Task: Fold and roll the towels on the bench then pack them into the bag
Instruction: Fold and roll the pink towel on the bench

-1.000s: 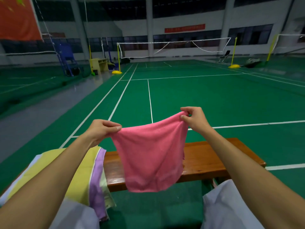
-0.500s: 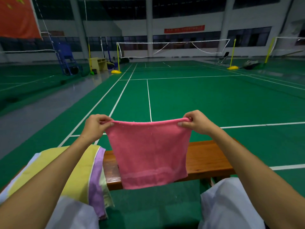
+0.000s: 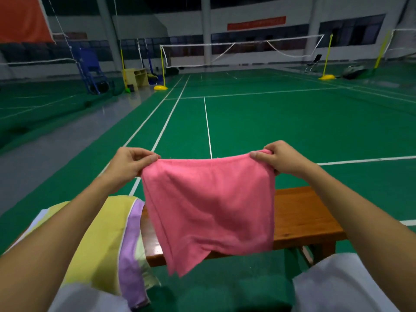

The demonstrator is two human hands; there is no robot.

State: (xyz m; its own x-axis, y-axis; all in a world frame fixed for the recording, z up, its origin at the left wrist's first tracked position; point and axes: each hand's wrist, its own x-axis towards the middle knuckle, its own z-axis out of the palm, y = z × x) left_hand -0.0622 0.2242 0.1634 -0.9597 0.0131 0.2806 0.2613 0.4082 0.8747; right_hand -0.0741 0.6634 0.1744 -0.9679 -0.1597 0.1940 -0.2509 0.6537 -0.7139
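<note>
On the near left, a stack of towels (image 3: 105, 239) drapes over the left end of the wooden bench (image 3: 301, 217), yellow on top with a purple edge showing. The left hand (image 3: 128, 163) pinches the pink towel's (image 3: 209, 210) upper left corner between thumb and fingers. The towel hangs doubled in the air in front of the bench, lower edge uneven. On the right, the right hand (image 3: 281, 157) grasps the upper right corner, fingers curled over bunched cloth.
</note>
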